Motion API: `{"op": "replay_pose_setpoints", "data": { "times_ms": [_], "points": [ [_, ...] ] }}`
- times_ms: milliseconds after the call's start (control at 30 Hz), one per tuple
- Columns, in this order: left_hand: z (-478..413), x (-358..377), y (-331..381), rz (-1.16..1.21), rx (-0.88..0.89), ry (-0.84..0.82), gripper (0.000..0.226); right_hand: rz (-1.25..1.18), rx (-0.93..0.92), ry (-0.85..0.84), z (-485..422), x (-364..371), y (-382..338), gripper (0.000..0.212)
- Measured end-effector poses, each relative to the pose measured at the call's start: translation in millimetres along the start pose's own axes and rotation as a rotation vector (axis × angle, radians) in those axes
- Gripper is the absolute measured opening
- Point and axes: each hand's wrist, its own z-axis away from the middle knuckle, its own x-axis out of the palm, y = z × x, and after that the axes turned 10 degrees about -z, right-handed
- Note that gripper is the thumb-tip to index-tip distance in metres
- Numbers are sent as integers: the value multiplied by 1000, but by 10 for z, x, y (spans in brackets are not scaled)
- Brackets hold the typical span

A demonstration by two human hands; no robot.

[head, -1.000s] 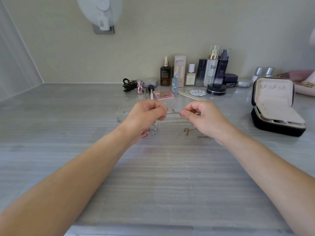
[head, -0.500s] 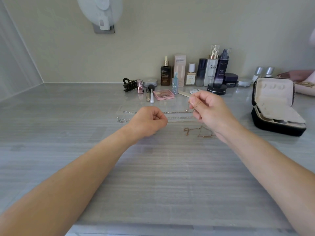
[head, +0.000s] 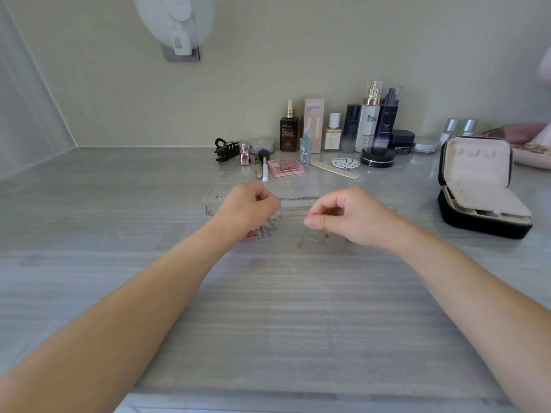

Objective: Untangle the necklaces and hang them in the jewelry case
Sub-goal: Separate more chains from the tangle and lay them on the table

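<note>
While two hands [head: 247,208] [head: 351,217] pinch one rose-gold chain [head: 293,215], one jewelry case [head: 477,186] stands open.

Near half of the surface [head: 283,323]: bare; you can pass freely there, apart from your own forearms.
Left side of the surface: bare back to the wall.
Centre: loose necklaces [head: 293,208] strewn between and beneath your hands, left hand [head: 249,208] and right hand [head: 348,214]; snag risk low over the surface.
Rear centre: row of cosmetic bottles [head: 368,120], a hair claw [head: 226,150], a pink palette [head: 285,166] and a nail file [head: 334,169] block the way to the wall.
Right: open jewelry case [head: 477,186], lid upright; open surface lies between it and your right hand.
</note>
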Motion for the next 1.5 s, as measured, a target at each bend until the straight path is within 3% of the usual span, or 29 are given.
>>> {"op": "replay_pose_setpoints", "data": {
  "times_ms": [167,233,300,400,533,667,833,967,1033,1133,1200,1300,1400,1500],
  "points": [
    [-5,-6,-3,-29,26,-20,15,55,82,-178,31,-106,-37,4],
    [0,14,-12,-85,50,-56,16,69,112,-89,41,-254,-44,4],
    [1,36,-28,-146,77,-79,13,114,173,101,58,-435,-4,8],
    [-1,56,-50,-205,105,-79,9,318,402,267,97,-634,103,9],
    [18,99,-80,-347,292,-47,5,368,621,108,115,-642,124,22],
    [29,123,-108,-479,362,-165,7,473,704,31,63,-566,151,29],
    [51,62,-67,-567,358,-254,4,560,684,5,45,-536,190,26],
    [89,6,-70,-594,300,-362,26,665,706,-4,49,-560,196,25],
    [91,24,-56,-602,303,-321,35,679,719,-4,38,-560,209,23],
    [83,96,4,-557,361,-95,24,732,673,21,27,-543,226,27],
    [75,143,48,-492,369,-30,14,732,658,34,24,-554,241,28],
    [61,212,89,-556,387,-96,10,728,679,62,24,-601,271,20],
    [51,250,151,-664,398,-197,9,749,652,98,26,-617,304,32],
    [3,242,239,-703,370,-236,12,753,601,121,28,-597,329,30]
  ]
}}
